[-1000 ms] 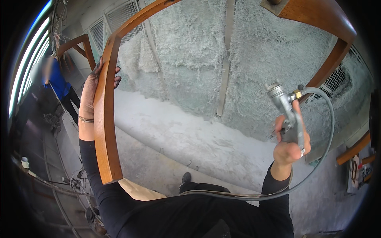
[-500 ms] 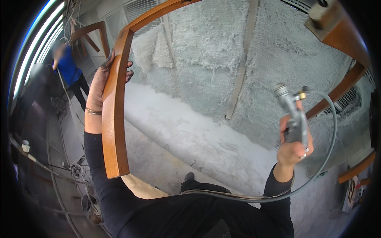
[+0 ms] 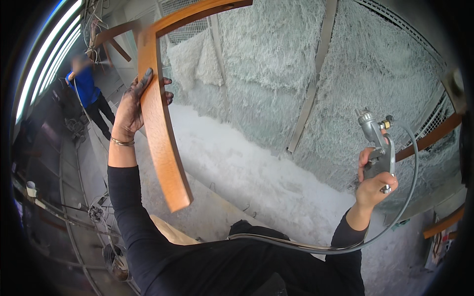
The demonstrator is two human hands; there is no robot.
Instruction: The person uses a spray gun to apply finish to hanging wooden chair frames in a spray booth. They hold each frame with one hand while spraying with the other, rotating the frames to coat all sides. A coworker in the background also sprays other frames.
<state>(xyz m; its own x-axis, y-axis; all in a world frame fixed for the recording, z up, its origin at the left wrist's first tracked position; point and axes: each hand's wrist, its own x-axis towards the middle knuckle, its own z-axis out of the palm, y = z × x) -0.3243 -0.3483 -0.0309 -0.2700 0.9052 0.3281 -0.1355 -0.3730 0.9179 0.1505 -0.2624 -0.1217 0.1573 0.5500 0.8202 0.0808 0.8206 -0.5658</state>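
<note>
Grips a wooden frame (image 3: 163,140) with the left hand (image 3: 131,106), clamped round its curved leg below the joint, pressing the thumb to the near face and curling darkened fingertips past the right edge. Clasps a metal spray gun (image 3: 371,130) by the handle in the right hand (image 3: 373,187) (cannot make out whether the trigger is squeezed). Holds both hands well apart, one out on each side.

Main relation, noted: lies in the left hand, on the left of the view, well across from the right hand and its gun. Runs, along the leg's long axis, from upper left down and rightward, lower end toward the body; bends at the joint into a top rail (image 3: 207,12) going to the upper right. Points the gun's head up and a little leftward, toward the pale fibrous wall (image 3: 266,79) more than squarely at the leg, judging by eye. Trails a grey hose (image 3: 340,250) looping back across the waist.

Containers: at far left, a small pale cup (image 3: 31,189); lower down, a round bucket-like vessel (image 3: 120,273). Cannot make out contents of either.
</note>
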